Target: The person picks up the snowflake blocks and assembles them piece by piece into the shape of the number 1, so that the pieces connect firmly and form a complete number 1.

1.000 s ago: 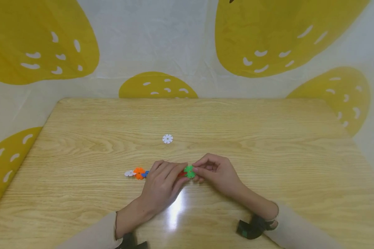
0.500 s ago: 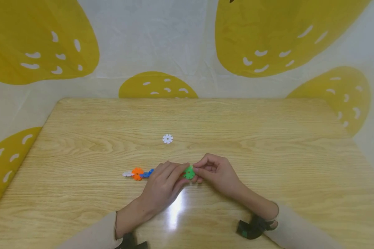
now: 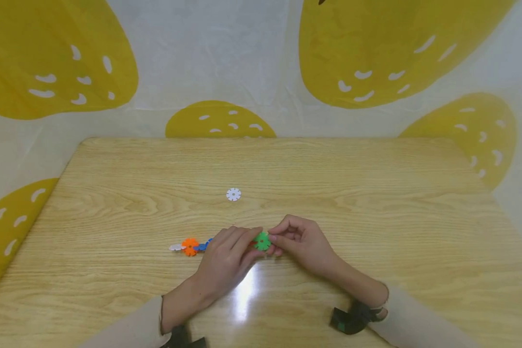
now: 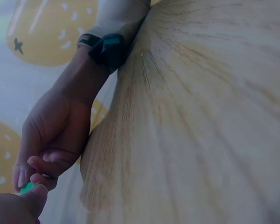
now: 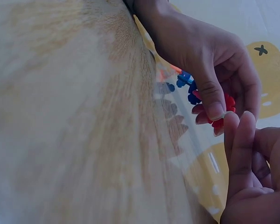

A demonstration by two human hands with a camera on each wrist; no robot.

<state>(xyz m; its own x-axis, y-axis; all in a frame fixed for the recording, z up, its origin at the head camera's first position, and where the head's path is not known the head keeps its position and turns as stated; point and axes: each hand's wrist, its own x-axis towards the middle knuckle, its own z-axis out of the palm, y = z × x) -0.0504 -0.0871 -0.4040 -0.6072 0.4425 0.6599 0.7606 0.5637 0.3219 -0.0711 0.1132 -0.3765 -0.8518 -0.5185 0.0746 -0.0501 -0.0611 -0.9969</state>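
Note:
My left hand [image 3: 228, 258] grips a chain of interlocking plastic snowflake discs and covers its middle. From its left side stick out a white end disc [image 3: 176, 247], an orange disc [image 3: 190, 247] and blue discs [image 3: 201, 247]. A red disc [image 5: 230, 101] shows among the left fingers in the right wrist view. At the chain's right end, a green snowflake disc [image 3: 262, 241] faces the head camera, between both hands' fingertips. My right hand [image 3: 304, 241] pinches its right edge with thumb and index finger. How the green disc joins the red one is hidden by fingers.
A loose white snowflake disc [image 3: 233, 194] lies flat on the wooden table [image 3: 352, 183], beyond the hands. Behind the table's far edge hangs a pale cloth [image 3: 217, 53] with yellow fruit shapes. Each wrist wears a dark strap mount [image 3: 352, 319].
The chain's left end has swung a little left and nearer to me. The green disc has shifted slightly left and turned. Both hands stay almost in place.

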